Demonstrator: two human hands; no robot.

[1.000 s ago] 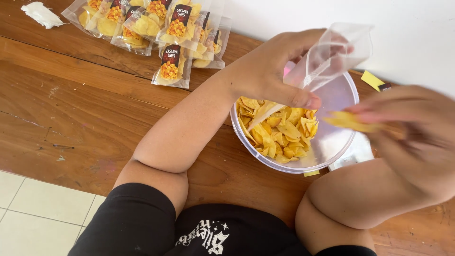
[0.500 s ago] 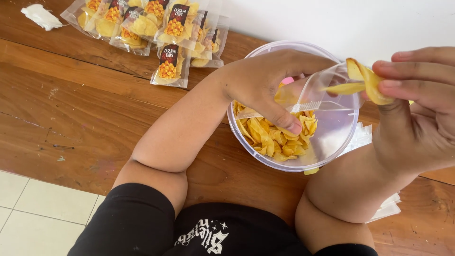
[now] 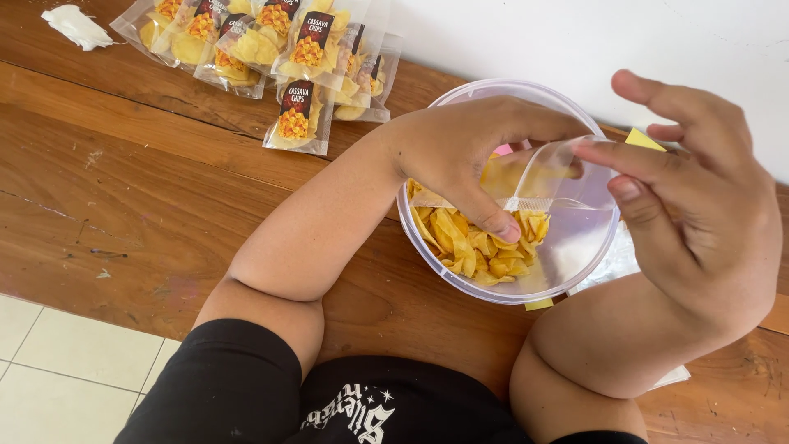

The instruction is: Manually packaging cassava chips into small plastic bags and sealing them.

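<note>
I'm mid-fill: my left hand [image 3: 460, 156] pinches a clear pouch [image 3: 538, 177] open over the round tub [image 3: 575, 247] of yellow chips [image 3: 481, 242], near the wooden table's [image 3: 123, 189] far edge. My right hand [image 3: 699, 205] hovers beside the mouth, fingers spread, empty. Filled packets [image 3: 300, 111] lie far-left. Next, I judge, another pinch of chips.

Left hand [image 3: 460, 152] holds clear pouch [image 3: 534, 177] over chip bowl [image 3: 575, 247]; right hand [image 3: 699, 205] beside.
</note>
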